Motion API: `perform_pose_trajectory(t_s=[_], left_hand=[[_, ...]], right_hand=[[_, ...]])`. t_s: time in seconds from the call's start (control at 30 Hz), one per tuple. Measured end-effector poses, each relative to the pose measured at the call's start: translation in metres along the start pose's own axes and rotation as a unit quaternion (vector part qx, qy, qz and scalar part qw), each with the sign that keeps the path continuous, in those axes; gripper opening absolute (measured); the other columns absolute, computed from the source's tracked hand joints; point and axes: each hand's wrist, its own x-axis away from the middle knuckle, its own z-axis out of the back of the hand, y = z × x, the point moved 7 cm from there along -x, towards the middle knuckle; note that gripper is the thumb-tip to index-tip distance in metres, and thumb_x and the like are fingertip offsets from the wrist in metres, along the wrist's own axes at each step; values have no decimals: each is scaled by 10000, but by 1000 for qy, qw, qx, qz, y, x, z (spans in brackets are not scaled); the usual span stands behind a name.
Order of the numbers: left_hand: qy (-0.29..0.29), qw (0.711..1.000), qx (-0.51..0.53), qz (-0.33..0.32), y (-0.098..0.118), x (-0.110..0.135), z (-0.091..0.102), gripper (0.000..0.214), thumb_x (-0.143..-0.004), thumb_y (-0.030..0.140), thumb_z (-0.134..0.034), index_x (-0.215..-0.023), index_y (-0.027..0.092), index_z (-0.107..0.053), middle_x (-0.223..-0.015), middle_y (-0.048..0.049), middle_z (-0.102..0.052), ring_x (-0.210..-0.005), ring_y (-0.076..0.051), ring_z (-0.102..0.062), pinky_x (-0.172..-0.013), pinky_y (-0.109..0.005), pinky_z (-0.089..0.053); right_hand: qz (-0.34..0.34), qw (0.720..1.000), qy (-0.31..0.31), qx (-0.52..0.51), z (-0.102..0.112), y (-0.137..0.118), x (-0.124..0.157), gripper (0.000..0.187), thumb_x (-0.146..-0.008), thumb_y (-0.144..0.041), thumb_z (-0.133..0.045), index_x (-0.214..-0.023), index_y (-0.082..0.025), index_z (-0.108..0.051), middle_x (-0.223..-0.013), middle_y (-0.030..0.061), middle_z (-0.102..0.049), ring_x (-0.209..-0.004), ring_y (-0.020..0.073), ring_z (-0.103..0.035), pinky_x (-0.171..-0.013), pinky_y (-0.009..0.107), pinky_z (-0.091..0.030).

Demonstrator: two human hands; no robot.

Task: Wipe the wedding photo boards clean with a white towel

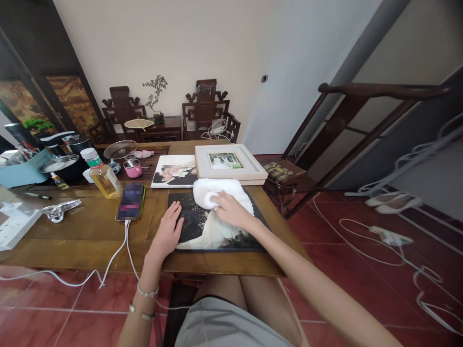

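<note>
Right hand (229, 207) is holding a bunched white cloth (224, 185), pressing it onto the upper part of a dark photo panel (191, 222). Panel is lying flat at the table's (90, 241) near edge, in front of the person. Left hand (169, 229) is resting flat on the panel's left edge, fingers slightly apart, gripping nothing. White-framed picture (226, 160) and smaller photo panel (173, 172) are lying just beyond; phone (130, 200) is charging off to the left.
</note>
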Motion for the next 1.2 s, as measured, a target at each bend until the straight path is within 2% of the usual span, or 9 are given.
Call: perform_pose_trajectory(t_s=[0.17,0.3,0.43,0.53,0.63,0.83,0.97,1.07,1.2], left_hand=[[4,1000,4,-4,1,0,0,408,-921,262,-375,-1304,151,-460,-1427,-122,-406,-1356,-220,-311,-1099,-450,-292],[5,1000,4,-4,1,0,1,408,-921,261,-377,-1299,138,-465,-1427,-132,-403,-1357,-226,-307,-1104,-452,-283],[8,1000,5,-10,3,1,1,407,-921,260,-373,-1298,137,-467,-1429,-133,-400,-1361,-222,-300,-1112,-447,-271],[14,1000,6,-15,3,1,1,403,-922,258,-374,-1299,150,-464,-1429,-125,-402,-1359,-221,-305,-1111,-456,-270],[10,1000,2,-11,2,1,1,409,-923,261,-370,-1299,129,-463,-1429,-136,-399,-1357,-222,-307,-1112,-450,-268],[0,1000,-4,-4,0,1,0,424,-927,273,-362,-1315,123,-445,-1434,-133,-391,-1362,-214,-297,-1107,-437,-277],[1,1000,-6,-10,0,0,-1,435,-927,275,-360,-1314,95,-442,-1431,-151,-392,-1362,-215,-297,-1109,-431,-277],[8,1000,3,-14,1,0,0,420,-925,268,-366,-1315,133,-446,-1431,-132,-397,-1358,-218,-306,-1099,-452,-289],[8,1000,8,-11,2,1,1,416,-921,259,-371,-1311,140,-453,-1429,-131,-402,-1355,-225,-312,-1101,-458,-286]], right_hand=[[-5,1000,16,-4,-5,-8,9,243,-683,-30,-388,-741,-171,-578,-1054,152,-654,-1134,273,-512,-1007,476,-293],[8,1000,-15,-20,-7,-38,57,278,-651,-10,-403,-788,-167,-588,-1324,160,-512,-1308,265,-357,-1085,528,-198],[27,998,-51,-35,-4,-72,108,280,-631,-3,-417,-763,-179,-590,-1369,115,-476,-1357,256,-270,-1113,558,-147],[37,997,-61,-42,-4,-81,122,275,-620,0,-425,-738,-186,-591,-1368,97,-481,-1362,260,-256,-1114,572,-146],[42,997,-58,-35,-5,-72,107,273,-629,6,-423,-744,-180,-587,-1361,115,-484,-1355,261,-274,-1105,572,-166],[15,1000,-24,-2,-7,-33,33,246,-695,-31,-411,-814,-146,-592,-1317,203,-502,-1293,287,-378,-1052,542,-237],[6,1000,-10,7,-7,-20,-4,226,-713,-45,-394,-753,-164,-583,-1100,160,-641,-1182,272,-487,-989,467,-314],[-5,1000,-8,11,-8,-21,-8,239,-718,-49,-396,-792,-149,-600,-1123,183,-625,-1189,286,-477,-991,490,-292],[-6,1000,-19,7,-13,-44,25,270,-704,-47,-422,-867,-114,-626,-1300,238,-501,-1285,305,-382,-1045,541,-214]])
